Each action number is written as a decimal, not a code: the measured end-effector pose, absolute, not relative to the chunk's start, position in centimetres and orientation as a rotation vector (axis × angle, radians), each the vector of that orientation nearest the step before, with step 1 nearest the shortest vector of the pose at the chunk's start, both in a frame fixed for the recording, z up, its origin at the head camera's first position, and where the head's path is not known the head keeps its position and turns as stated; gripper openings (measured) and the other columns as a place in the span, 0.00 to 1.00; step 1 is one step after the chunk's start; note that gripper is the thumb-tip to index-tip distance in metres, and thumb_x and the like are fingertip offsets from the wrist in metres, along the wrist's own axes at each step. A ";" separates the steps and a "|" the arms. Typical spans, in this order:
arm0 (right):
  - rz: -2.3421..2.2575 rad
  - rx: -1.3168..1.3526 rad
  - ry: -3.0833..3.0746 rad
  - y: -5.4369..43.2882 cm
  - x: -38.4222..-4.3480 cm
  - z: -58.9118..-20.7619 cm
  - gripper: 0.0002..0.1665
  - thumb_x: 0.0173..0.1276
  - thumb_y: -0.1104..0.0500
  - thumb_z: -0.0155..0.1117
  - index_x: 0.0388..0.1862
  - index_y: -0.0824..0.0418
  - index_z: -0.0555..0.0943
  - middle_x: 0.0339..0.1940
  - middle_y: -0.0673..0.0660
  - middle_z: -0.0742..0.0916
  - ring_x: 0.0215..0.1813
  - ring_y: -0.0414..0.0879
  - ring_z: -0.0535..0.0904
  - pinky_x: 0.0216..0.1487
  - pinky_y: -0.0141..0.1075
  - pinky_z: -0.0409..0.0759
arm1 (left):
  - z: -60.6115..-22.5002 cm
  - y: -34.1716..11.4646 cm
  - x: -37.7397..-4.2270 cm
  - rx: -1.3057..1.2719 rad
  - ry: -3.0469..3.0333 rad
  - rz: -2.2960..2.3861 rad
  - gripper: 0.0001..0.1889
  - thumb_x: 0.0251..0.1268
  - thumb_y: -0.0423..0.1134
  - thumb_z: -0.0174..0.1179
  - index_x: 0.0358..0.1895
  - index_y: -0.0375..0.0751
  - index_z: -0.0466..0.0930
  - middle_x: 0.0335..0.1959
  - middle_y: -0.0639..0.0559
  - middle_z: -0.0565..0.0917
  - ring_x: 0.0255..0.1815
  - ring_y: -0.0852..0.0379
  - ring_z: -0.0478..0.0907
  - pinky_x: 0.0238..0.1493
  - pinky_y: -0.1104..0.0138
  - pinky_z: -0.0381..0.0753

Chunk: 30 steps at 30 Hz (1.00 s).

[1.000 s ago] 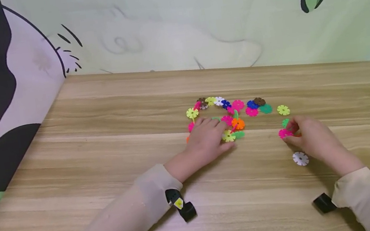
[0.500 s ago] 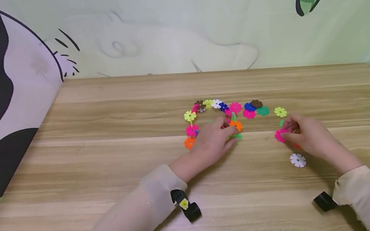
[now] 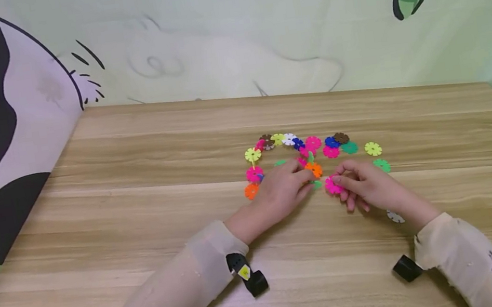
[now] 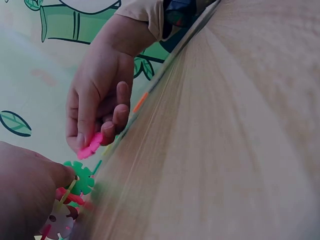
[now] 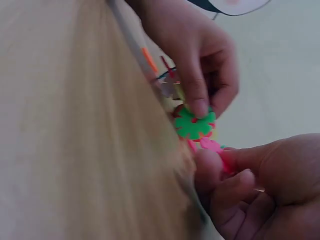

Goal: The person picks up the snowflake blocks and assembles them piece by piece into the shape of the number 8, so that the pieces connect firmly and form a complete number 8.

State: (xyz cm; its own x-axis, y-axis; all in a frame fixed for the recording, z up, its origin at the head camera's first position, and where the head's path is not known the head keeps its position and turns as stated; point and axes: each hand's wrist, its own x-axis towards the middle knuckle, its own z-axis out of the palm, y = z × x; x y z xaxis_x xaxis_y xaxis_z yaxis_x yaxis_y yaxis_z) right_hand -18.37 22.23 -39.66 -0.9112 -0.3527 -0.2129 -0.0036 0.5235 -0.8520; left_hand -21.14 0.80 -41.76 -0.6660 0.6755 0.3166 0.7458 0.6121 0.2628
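My right hand [image 3: 368, 186] pinches a pink snowflake building disc [image 3: 333, 185] between thumb and forefinger, its other fingers loosely curled. Just left of it, my left hand [image 3: 275, 191] lies over the near part of a ring of linked discs. In the right wrist view the left thumb and forefinger pinch a green snowflake disc [image 5: 192, 125], which is joined to other pieces; the pink one is right beside it. An orange disc [image 3: 314, 169] shows at the left fingertips. The ring's far side has yellow, white [image 3: 288, 139], brown and blue discs; the left hand hides part of its near side.
Loose pink, blue, brown and teal [image 3: 349, 147] discs lie behind the right hand. A yellow disc [image 3: 373, 149] and a green one are to its right, and a white disc [image 3: 395, 216] lies partly behind the wrist. A painted wall [image 3: 211, 38] borders the wooden table [image 3: 155, 145].
My right hand has picked up the pink disc from the right-hand pieces and carried it left to the ring. The left hand has shifted slightly right, uncovering the orange disc at the ring's left.
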 end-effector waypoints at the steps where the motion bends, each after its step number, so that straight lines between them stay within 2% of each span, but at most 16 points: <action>1: -1.338 -0.289 2.408 22.1 -18.3 -39.7 0.13 0.77 0.59 0.48 0.46 0.71 0.70 0.21 0.55 0.80 0.16 0.41 0.75 0.13 0.31 0.69 | -41.8 0.8 -21.1 -1.185 -2.645 -0.560 0.08 0.68 0.42 0.58 0.43 0.46 0.84 0.38 0.51 0.80 0.34 0.57 0.76 0.36 0.70 0.75; 5: -1.329 -0.263 2.433 21.7 -18.0 -39.9 0.14 0.77 0.59 0.48 0.48 0.71 0.73 0.21 0.53 0.78 0.16 0.38 0.71 0.13 0.29 0.66 | -42.0 0.8 -21.1 -1.198 -2.619 -0.574 0.08 0.68 0.42 0.58 0.43 0.46 0.84 0.37 0.51 0.80 0.34 0.58 0.75 0.36 0.70 0.75; 9: -1.355 -0.249 2.446 21.4 -17.9 -40.1 0.15 0.77 0.61 0.48 0.49 0.72 0.75 0.22 0.54 0.78 0.19 0.38 0.72 0.14 0.28 0.65 | -42.1 0.8 -21.1 -1.204 -2.605 -0.609 0.08 0.68 0.41 0.58 0.42 0.45 0.84 0.37 0.52 0.80 0.35 0.58 0.76 0.37 0.70 0.75; 18: -1.442 -0.208 2.427 20.7 -17.7 -40.7 0.15 0.77 0.63 0.45 0.49 0.75 0.73 0.21 0.54 0.79 0.17 0.39 0.73 0.16 0.31 0.72 | -42.3 0.6 -21.0 -1.205 -2.595 -0.655 0.08 0.68 0.41 0.58 0.42 0.44 0.85 0.38 0.51 0.80 0.35 0.58 0.76 0.37 0.71 0.76; 26: -1.574 -0.160 2.345 20.1 -17.5 -41.3 0.16 0.77 0.62 0.45 0.46 0.76 0.74 0.20 0.51 0.80 0.16 0.37 0.71 0.16 0.29 0.71 | -42.2 0.7 -20.9 -1.225 -2.552 -0.780 0.08 0.67 0.39 0.59 0.41 0.42 0.86 0.39 0.49 0.82 0.40 0.55 0.79 0.45 0.67 0.79; 30: -1.547 -0.135 2.384 19.8 -17.5 -41.4 0.16 0.77 0.60 0.46 0.46 0.75 0.74 0.20 0.52 0.80 0.16 0.38 0.71 0.17 0.30 0.73 | -42.0 0.7 -20.7 -1.191 -2.604 -0.737 0.08 0.67 0.39 0.59 0.41 0.43 0.86 0.38 0.50 0.82 0.38 0.56 0.79 0.42 0.69 0.78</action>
State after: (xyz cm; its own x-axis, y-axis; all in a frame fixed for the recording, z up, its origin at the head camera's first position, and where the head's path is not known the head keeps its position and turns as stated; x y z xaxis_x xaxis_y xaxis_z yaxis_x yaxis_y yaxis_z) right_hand -17.53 19.82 -41.38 -0.9519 -0.2370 -0.1943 0.0808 0.4174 -0.9051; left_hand -20.73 0.68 -42.03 -0.6610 0.6578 0.3610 0.7494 0.5550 0.3610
